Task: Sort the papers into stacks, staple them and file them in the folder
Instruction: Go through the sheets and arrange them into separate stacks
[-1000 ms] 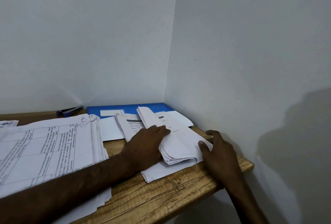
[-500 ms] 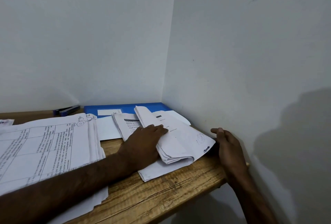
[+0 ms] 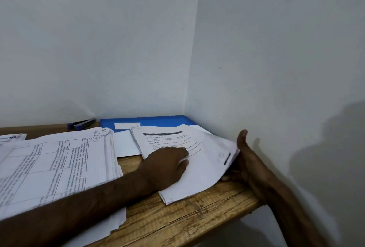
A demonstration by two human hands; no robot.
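Nearest you, the wooden table [image 3: 177, 225] shows bare grain just below your left wrist. Your left forearm crosses the near corner of a thick stack of gridded forms [image 3: 49, 167], which lies to the left of your left hand [image 3: 167, 165]. That hand rests palm down, fingers straight and together, pressing on the printed stack [image 3: 199, 179]. The stack's top sheet carries typed headings just beyond your fingertips.

Your right hand [image 3: 245, 160] stands on edge against the right side of the printed stack, palm toward the paper and thumb raised. Its fingers [image 3: 230, 178] reach under the lifted right edge of the sheets and are mostly hidden. The hand looks spread rather than pinching.

Beyond your left hand, a blank white sheet [image 3: 126, 146] lies between the two stacks. Farther still, the blue folder [image 3: 150, 121] lies flat in the corner of the walls, partly under the printed stack's far edge. A blue-and-black stapler [image 3: 83, 124] lies just left of the folder.
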